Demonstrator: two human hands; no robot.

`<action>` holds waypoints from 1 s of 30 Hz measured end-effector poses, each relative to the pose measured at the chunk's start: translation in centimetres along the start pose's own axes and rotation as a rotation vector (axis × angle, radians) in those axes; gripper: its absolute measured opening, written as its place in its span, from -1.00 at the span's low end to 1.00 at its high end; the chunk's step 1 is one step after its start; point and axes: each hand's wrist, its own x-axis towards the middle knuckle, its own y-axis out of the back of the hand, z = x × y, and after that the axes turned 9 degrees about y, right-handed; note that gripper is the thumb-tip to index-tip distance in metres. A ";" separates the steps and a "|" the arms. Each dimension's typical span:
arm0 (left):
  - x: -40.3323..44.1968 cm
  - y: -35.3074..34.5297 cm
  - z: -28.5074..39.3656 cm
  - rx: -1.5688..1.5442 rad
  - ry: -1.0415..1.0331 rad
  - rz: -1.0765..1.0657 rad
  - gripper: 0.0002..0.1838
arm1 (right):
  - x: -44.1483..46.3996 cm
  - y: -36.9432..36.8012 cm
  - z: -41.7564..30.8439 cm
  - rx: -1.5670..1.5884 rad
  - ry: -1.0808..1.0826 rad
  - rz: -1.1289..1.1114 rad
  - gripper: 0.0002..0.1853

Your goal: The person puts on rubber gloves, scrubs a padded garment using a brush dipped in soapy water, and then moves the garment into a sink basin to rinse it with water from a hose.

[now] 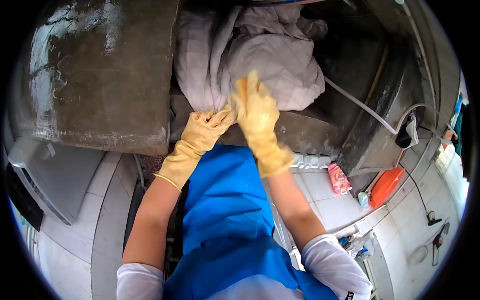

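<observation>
A pale, quilted-looking cloth (280, 60) lies bunched in a dark stone basin and hangs over its front edge. My left hand (200, 132), in a yellow rubber glove, has its fingers closed on the cloth's lower edge. Beside it, my right hand (257, 112), gloved the same way and blurred by motion, is closed around an orange-brown object (242, 89) over the cloth; what that object is I cannot make out. The two hands are close together at the basin's front edge.
A stone slab (110, 75) spans the left. A pale hose (360, 104) runs right from the basin. On the tiled floor are a pink packet (339, 179), a red-orange scoop-like item (386, 187) and a crate of small items (357, 242). A grey appliance (60, 175) stands lower left.
</observation>
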 end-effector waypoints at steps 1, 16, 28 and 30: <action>0.1 0.2 -0.1 -0.075 -0.004 0.006 -0.51 | 1.3 -0.8 0.9 0.115 0.015 0.190 -0.45; -1.3 -0.5 -1.5 -0.376 0.162 -0.026 -0.63 | -4.0 0.6 -3.9 0.032 -0.003 0.201 -0.51; 0.9 0.4 -1.1 -0.654 0.060 0.170 -0.75 | -0.8 -1.0 6.3 0.082 -0.303 0.407 -0.47; 0.4 0.5 -1.5 -0.573 0.047 0.122 -0.71 | -5.4 -4.5 -0.9 -0.033 -0.141 0.435 -0.35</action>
